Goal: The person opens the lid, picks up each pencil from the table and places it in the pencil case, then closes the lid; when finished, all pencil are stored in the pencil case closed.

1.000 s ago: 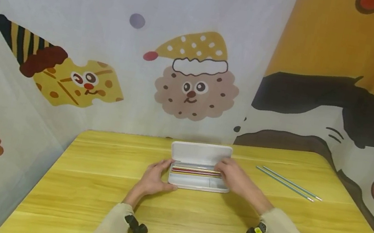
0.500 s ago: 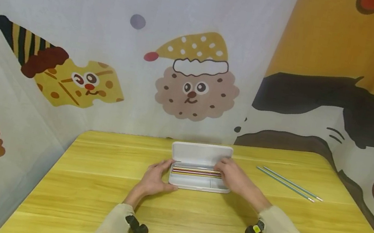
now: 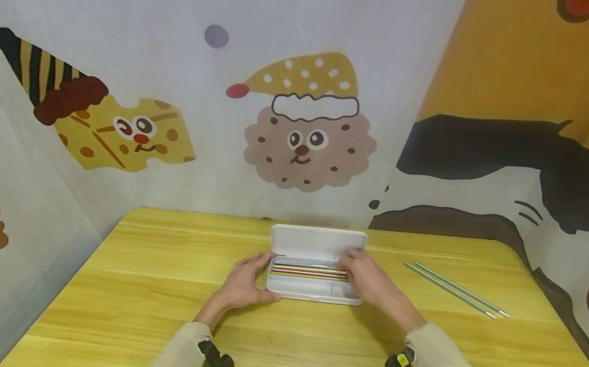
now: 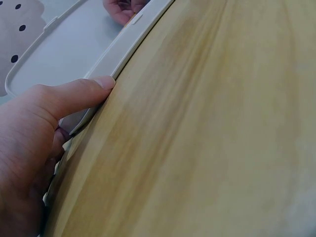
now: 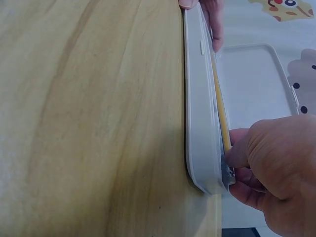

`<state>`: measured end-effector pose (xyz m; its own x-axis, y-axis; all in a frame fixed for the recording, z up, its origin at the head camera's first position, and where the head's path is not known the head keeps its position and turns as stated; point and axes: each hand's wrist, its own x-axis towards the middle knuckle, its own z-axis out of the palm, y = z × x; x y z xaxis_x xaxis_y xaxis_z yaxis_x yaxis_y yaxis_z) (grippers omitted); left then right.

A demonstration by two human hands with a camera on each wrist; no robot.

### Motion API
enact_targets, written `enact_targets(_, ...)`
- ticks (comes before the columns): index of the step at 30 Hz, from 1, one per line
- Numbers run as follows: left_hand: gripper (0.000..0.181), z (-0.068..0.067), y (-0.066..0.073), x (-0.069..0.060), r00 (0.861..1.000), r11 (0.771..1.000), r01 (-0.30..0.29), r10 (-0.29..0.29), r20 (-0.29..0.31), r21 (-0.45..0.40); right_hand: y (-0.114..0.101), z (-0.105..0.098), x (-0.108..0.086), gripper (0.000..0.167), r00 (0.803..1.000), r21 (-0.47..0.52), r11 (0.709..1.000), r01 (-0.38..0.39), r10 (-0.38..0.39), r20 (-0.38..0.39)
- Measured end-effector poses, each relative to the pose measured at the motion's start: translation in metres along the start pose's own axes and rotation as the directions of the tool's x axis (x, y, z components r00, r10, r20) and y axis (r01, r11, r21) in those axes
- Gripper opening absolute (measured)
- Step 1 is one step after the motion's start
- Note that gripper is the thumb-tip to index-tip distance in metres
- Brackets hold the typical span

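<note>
A white pencil case (image 3: pixel 300 287) lies on the table with its lid (image 3: pixel 316 242) raised at the back. Several yellow and red pencils (image 3: pixel 305 272) lie lengthwise in its rear part. My left hand (image 3: pixel 241 282) grips the case's left end, the thumb (image 4: pixel 81 96) pressed on the front corner and the other fingers round behind. At the right end, my right hand (image 3: pixel 372 281) reaches into the case. In the right wrist view its thumb and fingers pinch the end of a yellow pencil (image 5: pixel 220 106), near the metal ferrule. How many pencils it holds is hidden.
Two teal pencils (image 3: pixel 452 291) with pale eraser ends lie to the right of the case on the yellow wood-grain table (image 3: pixel 301 353). A small compartment (image 3: pixel 342 290) is divided off at the case's right front. Behind the table hangs a cartoon-printed curtain (image 3: pixel 175 59).
The red and yellow stripes of the pencils in the case look slightly shifted, as if turned a little. Both hands stay in nearly the same places; the case and lid have not visibly moved.
</note>
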<state>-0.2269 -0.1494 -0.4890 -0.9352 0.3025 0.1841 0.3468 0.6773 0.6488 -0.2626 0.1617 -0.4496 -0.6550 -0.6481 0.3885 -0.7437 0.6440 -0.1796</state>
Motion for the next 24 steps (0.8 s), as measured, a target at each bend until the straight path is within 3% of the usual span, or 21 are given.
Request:
enact_targets(8,0.091,0.001,-0.001,0.0,1.0,1.0,-0.005,0.005,-0.005,-0.006,0.001,-0.002,-0.002,0.021,1.0,0.02,1.0,-0.019,0.019,-0.007)
enact_targets(13,0.09,0.0,-0.002,0.001,1.0,1.0,-0.002,0.002,-0.002,-0.016,0.006,-0.011,-0.009,0.018,0.998,0.032,0.998,-0.046,0.047,-0.05)
enact_targets(19,0.091,0.001,-0.001,0.001,1.0,1.0,0.008,-0.008,0.002,-0.019,0.021,-0.036,-0.035,0.022,0.989,0.08,0.992,-0.092,0.101,-0.107)
enact_targets(24,0.09,0.002,-0.003,0.001,1.0,1.0,0.009,-0.009,0.0,-0.007,0.038,-0.057,-0.07,0.024,0.973,0.073,0.983,-0.168,0.177,-0.146)
